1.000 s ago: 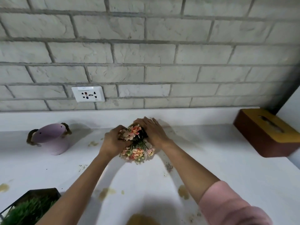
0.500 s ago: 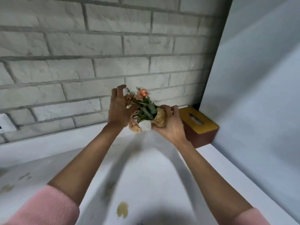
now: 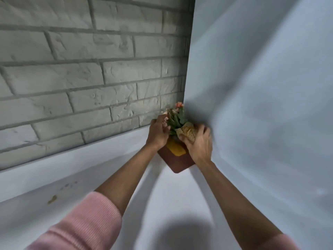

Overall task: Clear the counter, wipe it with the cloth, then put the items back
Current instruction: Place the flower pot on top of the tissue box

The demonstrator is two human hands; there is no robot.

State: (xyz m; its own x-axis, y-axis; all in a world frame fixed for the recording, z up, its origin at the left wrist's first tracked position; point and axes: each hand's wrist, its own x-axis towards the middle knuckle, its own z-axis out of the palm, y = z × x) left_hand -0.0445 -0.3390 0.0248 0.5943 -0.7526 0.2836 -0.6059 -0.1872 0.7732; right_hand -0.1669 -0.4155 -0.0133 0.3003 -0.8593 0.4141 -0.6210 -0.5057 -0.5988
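Note:
A small bunch of pink and orange flowers (image 3: pixel 175 116) with green leaves and a burlap-wrapped base is held between both hands in the far right corner of the counter. My left hand (image 3: pixel 158 131) cups its left side. My right hand (image 3: pixel 198 143) grips the burlap base. The bunch hangs right over a brown tissue box with a yellow top (image 3: pixel 177 156); whether it touches the box I cannot tell. The white counter (image 3: pixel 162 204) carries brownish stains (image 3: pixel 52 199) at the left. No cloth is in view.
A grey brick wall (image 3: pixel 90 78) runs along the back above a white ledge. A plain pale side wall (image 3: pixel 261 105) closes the counter on the right, close to my right hand.
Both hands carried the flowers from the middle of the counter up and to the right, into the corner over the tissue box. The view swung right; the pink pot and socket left it.

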